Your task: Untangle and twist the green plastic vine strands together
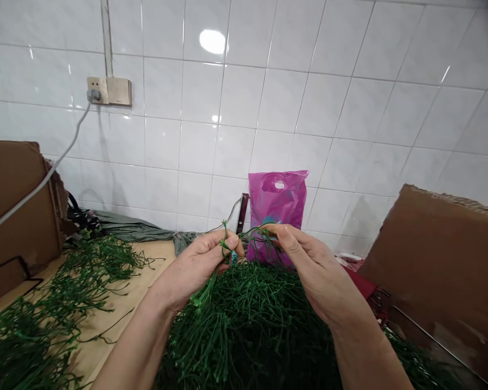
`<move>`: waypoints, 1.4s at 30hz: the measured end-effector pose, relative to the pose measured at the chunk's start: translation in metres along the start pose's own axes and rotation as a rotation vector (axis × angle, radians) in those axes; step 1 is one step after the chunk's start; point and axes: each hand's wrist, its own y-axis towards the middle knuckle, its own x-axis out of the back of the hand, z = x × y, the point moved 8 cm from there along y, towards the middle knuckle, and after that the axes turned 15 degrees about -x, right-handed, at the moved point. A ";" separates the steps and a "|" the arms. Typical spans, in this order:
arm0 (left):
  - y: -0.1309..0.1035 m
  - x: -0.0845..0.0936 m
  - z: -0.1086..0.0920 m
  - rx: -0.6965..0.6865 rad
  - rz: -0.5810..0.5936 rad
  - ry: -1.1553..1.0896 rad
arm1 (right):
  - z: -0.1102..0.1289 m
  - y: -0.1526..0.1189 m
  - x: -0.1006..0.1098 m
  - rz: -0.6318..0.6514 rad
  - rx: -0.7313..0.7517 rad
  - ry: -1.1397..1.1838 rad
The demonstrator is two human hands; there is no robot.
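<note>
My left hand is closed around a bundle of thin green cords, whose loose ends hang below the palm. A knotted cord end sticks up above its thumb. Something blue and patterned shows at the fingers; I cannot make out what it is. Level with it, my right hand pinches several green cords between thumb and fingertips, and these strands stretch across the gap between both hands. Underneath lies a large heap of the same green cords, many with small knots at their ends.
More green cords spread over the tan tabletop at left. A purple plastic bag stands against the tiled wall. Cardboard boxes rise at the left and right. From a wall socket, a grey cable runs down left.
</note>
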 end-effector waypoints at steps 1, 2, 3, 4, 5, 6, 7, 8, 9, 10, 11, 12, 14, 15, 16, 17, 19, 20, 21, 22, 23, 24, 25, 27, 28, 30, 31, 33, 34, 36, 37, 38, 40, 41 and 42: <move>0.000 0.000 -0.001 -0.009 0.002 0.008 | 0.000 -0.001 -0.005 0.040 -0.004 0.028; 0.000 -0.001 -0.002 -0.019 0.004 0.020 | 0.000 -0.001 -0.009 0.061 -0.005 0.055; -0.001 -0.001 -0.003 -0.027 0.005 0.032 | -0.001 0.000 -0.012 0.067 -0.005 0.076; -0.001 -0.001 -0.004 -0.029 0.005 0.042 | -0.001 0.000 -0.013 0.063 -0.004 0.085; -0.001 -0.001 -0.004 -0.026 0.006 0.052 | -0.001 0.001 -0.014 0.055 -0.001 0.083; -0.002 -0.001 -0.004 -0.021 0.007 0.061 | -0.001 0.002 -0.015 0.052 0.000 0.073; -0.002 0.000 -0.004 -0.019 0.007 0.069 | -0.002 0.003 -0.017 0.056 -0.002 0.055; -0.002 0.001 -0.004 -0.021 0.005 0.075 | -0.002 0.004 -0.018 0.063 -0.005 0.032; -0.001 0.002 -0.003 -0.027 0.003 0.080 | -0.003 0.004 -0.018 0.069 -0.010 0.007; -0.001 0.003 -0.003 -0.036 0.000 0.086 | -0.003 0.005 -0.018 0.066 -0.014 -0.021; 0.000 0.005 -0.003 -0.045 -0.004 0.094 | -0.003 0.005 -0.018 0.054 -0.015 -0.053; 0.000 0.006 -0.003 -0.051 -0.009 0.105 | -0.002 0.005 -0.017 0.032 -0.007 -0.088; 0.000 0.009 -0.003 -0.056 -0.021 0.141 | 0.001 0.004 -0.014 -0.028 0.034 -0.167; 0.000 0.010 -0.003 -0.059 -0.024 0.161 | 0.004 0.003 -0.014 -0.061 0.066 -0.208; -0.001 0.011 -0.004 -0.062 -0.025 0.181 | 0.006 0.002 -0.013 -0.092 0.099 -0.246; -0.001 0.011 -0.004 -0.065 -0.020 0.199 | 0.008 0.001 -0.013 -0.120 0.132 -0.280; -0.002 0.010 -0.006 -0.066 -0.003 0.230 | 0.011 0.000 -0.014 -0.170 0.182 -0.327; -0.002 0.009 -0.006 -0.066 0.005 0.245 | 0.011 -0.001 -0.014 -0.191 0.200 -0.340; -0.002 0.009 -0.006 -0.066 0.010 0.262 | 0.011 -0.001 -0.015 -0.210 0.214 -0.349; -0.001 0.009 -0.006 -0.063 0.015 0.283 | 0.011 -0.001 -0.016 -0.234 0.225 -0.356; -0.001 0.009 -0.006 -0.061 0.018 0.307 | 0.010 0.000 -0.015 -0.267 0.232 -0.362; 0.000 0.009 -0.005 -0.062 0.020 0.335 | 0.009 0.000 -0.014 -0.308 0.235 -0.368; 0.000 0.008 -0.005 -0.065 0.025 0.364 | 0.008 0.001 -0.012 -0.354 0.236 -0.373; 0.001 0.004 -0.003 -0.079 0.042 0.412 | 0.004 0.003 -0.007 -0.430 0.215 -0.374; 0.002 0.001 -0.001 -0.087 0.056 0.430 | 0.001 0.005 -0.005 -0.444 0.189 -0.358; 0.003 -0.007 0.004 -0.096 0.085 0.455 | -0.008 0.011 -0.005 -0.431 0.127 -0.297; 0.003 -0.011 0.007 -0.096 0.095 0.466 | -0.013 0.014 -0.006 -0.417 0.097 -0.262; 0.005 -0.016 0.012 -0.095 0.099 0.492 | -0.022 0.019 -0.008 -0.393 0.059 -0.211; 0.005 -0.016 0.013 -0.092 0.094 0.504 | -0.027 0.022 -0.009 -0.386 0.050 -0.199; 0.003 -0.016 0.010 -0.091 0.092 0.501 | -0.037 0.029 -0.004 -0.383 0.029 -0.181; 0.001 -0.016 0.007 -0.091 0.104 0.478 | -0.044 0.032 0.004 -0.395 0.010 -0.168; -0.001 -0.015 0.002 -0.094 0.113 0.445 | -0.051 0.036 0.015 -0.410 -0.012 -0.154; -0.005 -0.010 -0.009 -0.099 0.104 0.355 | -0.064 0.040 0.043 -0.473 -0.072 -0.123; -0.006 -0.005 -0.014 -0.099 0.060 0.312 | -0.068 0.042 0.054 -0.476 -0.096 -0.118; -0.007 0.000 -0.017 -0.093 0.007 0.262 | -0.071 0.042 0.063 -0.466 -0.111 -0.113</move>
